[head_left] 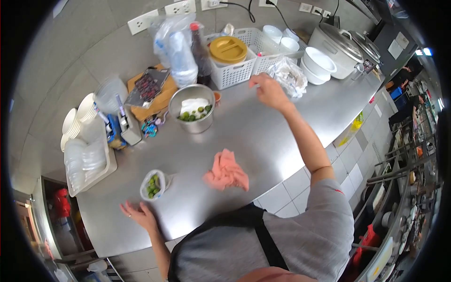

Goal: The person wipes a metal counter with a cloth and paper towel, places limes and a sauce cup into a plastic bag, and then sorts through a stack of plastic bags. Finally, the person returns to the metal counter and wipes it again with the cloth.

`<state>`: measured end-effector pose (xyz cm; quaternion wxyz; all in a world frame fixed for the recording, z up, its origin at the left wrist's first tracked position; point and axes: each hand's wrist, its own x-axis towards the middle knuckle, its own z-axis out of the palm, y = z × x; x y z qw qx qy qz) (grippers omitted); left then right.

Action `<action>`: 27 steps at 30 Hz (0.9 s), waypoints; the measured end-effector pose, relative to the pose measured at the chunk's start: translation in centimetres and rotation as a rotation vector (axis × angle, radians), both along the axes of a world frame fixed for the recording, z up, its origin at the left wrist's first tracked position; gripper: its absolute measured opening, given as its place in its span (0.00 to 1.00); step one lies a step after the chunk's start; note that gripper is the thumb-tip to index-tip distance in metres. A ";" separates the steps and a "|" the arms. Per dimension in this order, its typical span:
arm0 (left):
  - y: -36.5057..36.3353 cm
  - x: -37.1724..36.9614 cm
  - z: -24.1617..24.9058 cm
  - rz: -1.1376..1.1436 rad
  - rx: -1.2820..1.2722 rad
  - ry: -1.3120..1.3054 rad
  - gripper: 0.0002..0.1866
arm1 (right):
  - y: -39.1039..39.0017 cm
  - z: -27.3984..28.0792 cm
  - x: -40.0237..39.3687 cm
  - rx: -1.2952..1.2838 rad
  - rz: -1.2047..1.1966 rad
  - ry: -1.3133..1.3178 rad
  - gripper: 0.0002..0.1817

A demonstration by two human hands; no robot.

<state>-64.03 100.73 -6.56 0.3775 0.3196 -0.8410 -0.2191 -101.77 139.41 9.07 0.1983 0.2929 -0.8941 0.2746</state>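
Note:
My left hand (140, 217) rests at the near left edge of the steel table, fingers spread and nothing in them. Just beyond it stands a small clear bag (160, 191) holding small green limes (153, 184). My right hand (272, 92) is stretched out over the back of the table, its fingers loosely bent with nothing visible in them. It is near a white basket (235, 77) and a crumpled clear plastic bag (289, 77). A steel pot (193, 126) with limes and something white inside stands at centre back. A crumpled pink cloth (226, 171) lies in front of me.
Along the wall stand a dark bottle with a red cap (201, 56), white bowls (318, 63) and a large rice cooker (336, 47). A tray (112, 162) with clear plastic containers sits on the left. Shelving (399, 164) lines the aisle at right.

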 end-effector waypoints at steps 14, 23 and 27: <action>4.0 -3.1 -2.4 0.632 -0.173 -0.588 0.21 | -2.0 0.1 -28.3 0.145 0.031 0.063 0.12; 4.0 -3.4 -1.5 0.663 -0.105 -0.525 0.20 | -12.1 -2.4 -40.0 0.078 0.432 -0.986 0.15; 4.3 -3.7 -1.0 0.693 -0.151 -0.467 0.19 | -15.3 -3.6 -39.0 0.269 0.519 -0.902 0.15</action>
